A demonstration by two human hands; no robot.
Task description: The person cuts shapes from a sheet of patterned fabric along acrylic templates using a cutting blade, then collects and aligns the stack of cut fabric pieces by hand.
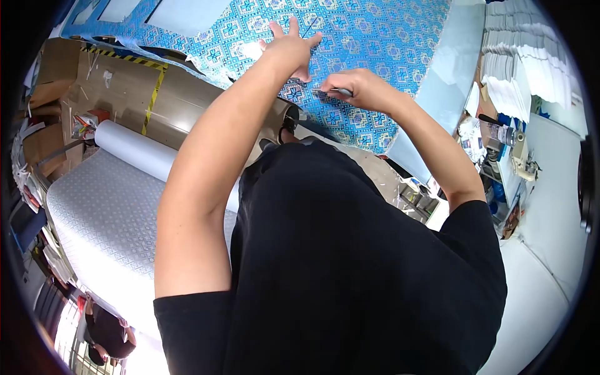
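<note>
Bright, warped (lower left perhaps overexposed)

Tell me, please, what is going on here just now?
A person in a black shirt is working on a blue patterned cloth that lies on a pale table. The left hand is spread over the cloth. The right hand holds a small metal tool at the cloth; its exact kind is unclear. A grey roll lies behind.
</note>
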